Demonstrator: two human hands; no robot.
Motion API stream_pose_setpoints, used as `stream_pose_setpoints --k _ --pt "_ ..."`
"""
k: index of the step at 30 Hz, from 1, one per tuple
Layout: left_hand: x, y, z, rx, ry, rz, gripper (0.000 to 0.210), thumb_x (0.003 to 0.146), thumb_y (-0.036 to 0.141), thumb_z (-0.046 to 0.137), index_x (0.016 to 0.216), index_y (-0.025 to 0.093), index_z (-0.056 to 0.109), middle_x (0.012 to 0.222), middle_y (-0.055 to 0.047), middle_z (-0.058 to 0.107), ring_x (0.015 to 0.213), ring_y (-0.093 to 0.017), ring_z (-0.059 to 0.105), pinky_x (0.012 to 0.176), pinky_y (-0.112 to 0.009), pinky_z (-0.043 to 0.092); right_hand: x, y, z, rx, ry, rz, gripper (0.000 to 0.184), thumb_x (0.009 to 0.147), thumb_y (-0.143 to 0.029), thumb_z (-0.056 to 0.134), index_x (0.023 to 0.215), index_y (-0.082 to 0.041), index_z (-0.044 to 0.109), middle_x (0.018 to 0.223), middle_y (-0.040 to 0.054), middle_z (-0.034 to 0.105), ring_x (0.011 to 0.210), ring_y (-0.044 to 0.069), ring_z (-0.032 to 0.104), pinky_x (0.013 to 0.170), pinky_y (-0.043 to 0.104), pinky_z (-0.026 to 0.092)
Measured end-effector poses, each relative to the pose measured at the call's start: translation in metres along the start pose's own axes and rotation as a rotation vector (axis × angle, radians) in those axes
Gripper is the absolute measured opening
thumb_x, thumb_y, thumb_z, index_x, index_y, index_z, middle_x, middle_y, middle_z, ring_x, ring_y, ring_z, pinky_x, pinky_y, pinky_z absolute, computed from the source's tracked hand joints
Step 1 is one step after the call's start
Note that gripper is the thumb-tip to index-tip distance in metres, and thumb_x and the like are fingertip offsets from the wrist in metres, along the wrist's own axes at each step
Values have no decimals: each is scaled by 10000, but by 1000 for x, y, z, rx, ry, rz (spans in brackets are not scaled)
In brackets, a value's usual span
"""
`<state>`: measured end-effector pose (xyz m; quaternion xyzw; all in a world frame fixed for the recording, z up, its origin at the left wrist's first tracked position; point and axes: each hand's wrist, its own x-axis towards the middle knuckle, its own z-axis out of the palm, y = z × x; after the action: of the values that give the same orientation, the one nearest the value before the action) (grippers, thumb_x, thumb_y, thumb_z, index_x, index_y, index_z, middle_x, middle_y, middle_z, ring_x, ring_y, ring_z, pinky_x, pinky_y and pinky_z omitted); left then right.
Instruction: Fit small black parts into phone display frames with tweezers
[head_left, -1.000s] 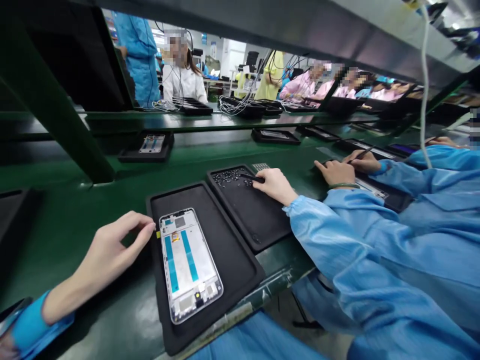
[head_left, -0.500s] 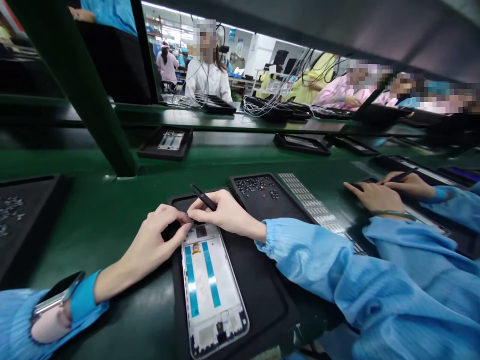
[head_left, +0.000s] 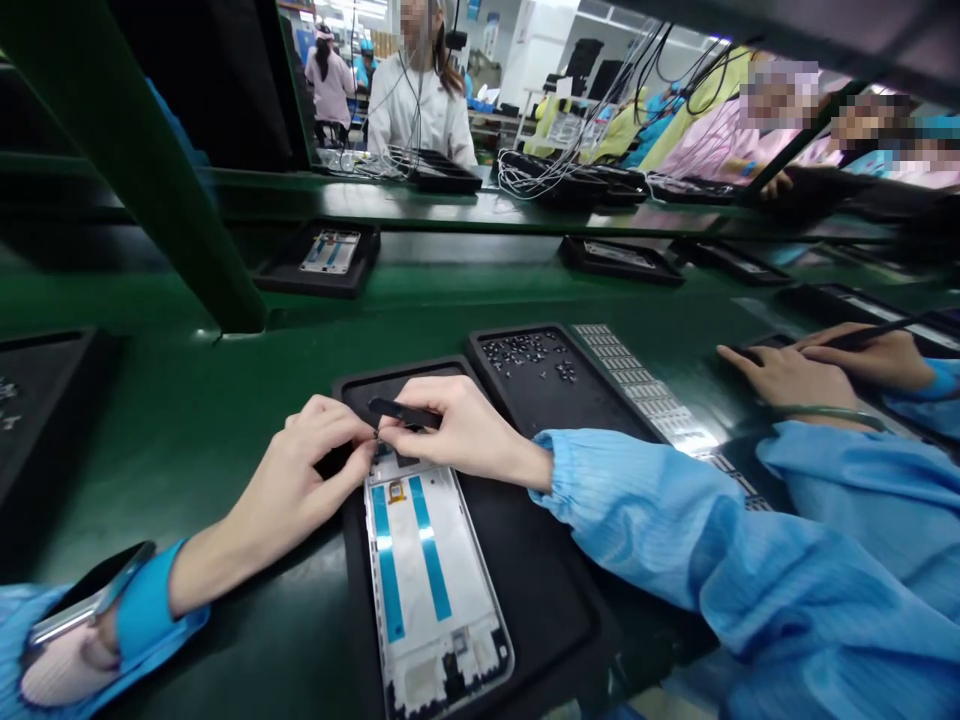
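Observation:
A white phone frame (head_left: 442, 560) with two blue strips lies in a black tray (head_left: 555, 600). My right hand (head_left: 457, 425) grips black tweezers (head_left: 409, 413) over the frame's top end; their tips are hidden by my fingers. My left hand (head_left: 311, 465) has thumb and index finger brought together at the frame's top left corner, close to the right fingertips. Whatever small part lies between those fingers is too small and covered to make out. A small gold-edged flex piece (head_left: 396, 491) shows near the upper end of the frame.
Beside my tray stands a parts tray (head_left: 544, 385) with many small dark pieces, next to a sheet of small pale parts (head_left: 637, 385). Another tray (head_left: 45, 420) is at left. A co-worker's hands (head_left: 817, 375) work at right. A green post (head_left: 172, 190) rises ahead.
The view has shifted slightly. My right hand has turned a little, and the tweezers lie flatter. Both hands stay at the frame's top end.

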<state>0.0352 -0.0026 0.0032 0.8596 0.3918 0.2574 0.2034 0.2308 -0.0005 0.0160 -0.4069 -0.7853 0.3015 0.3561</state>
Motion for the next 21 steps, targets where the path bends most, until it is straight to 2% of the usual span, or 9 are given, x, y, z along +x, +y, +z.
stream_pose_setpoints --k 3,6,9,16,21 --pt "0 -10 -4 76 -15 -11 218 897 330 447 894 196 619 906 -37 624 919 -206 497 749 -328 413 1 3 -1 -36 29 -35 102 753 -147 621 666 -96 626 658 -17 573 621 35 481 597 149 336" --pt "1 -20 -8 140 38 16 214 888 333 476 1002 202 600 984 -45 616 971 -216 487 807 -346 418 2 6 -2 -56 19 43 72 754 -125 603 716 -101 660 710 -5 608 659 45 519 631 150 360" --pt "1 -21 -8 153 22 103 240 892 337 474 1057 224 607 1031 -39 635 1005 -220 498 837 -354 417 2 8 -3 -89 -28 96 90 758 -112 590 727 -103 673 731 2 614 673 51 527 654 160 369" --pt "2 -13 -4 111 -22 105 267 885 370 459 974 220 661 977 -45 680 1005 -244 519 807 -384 406 -1 10 0 -142 -33 44 99 763 -137 595 680 -98 635 685 0 570 645 54 497 623 166 350" --pt "2 -17 -4 116 -25 97 245 873 360 477 974 227 656 1004 -41 673 1026 -245 514 812 -385 402 -3 15 2 -159 -31 4 21 737 -124 619 725 -109 628 720 -2 577 667 60 494 631 167 347"
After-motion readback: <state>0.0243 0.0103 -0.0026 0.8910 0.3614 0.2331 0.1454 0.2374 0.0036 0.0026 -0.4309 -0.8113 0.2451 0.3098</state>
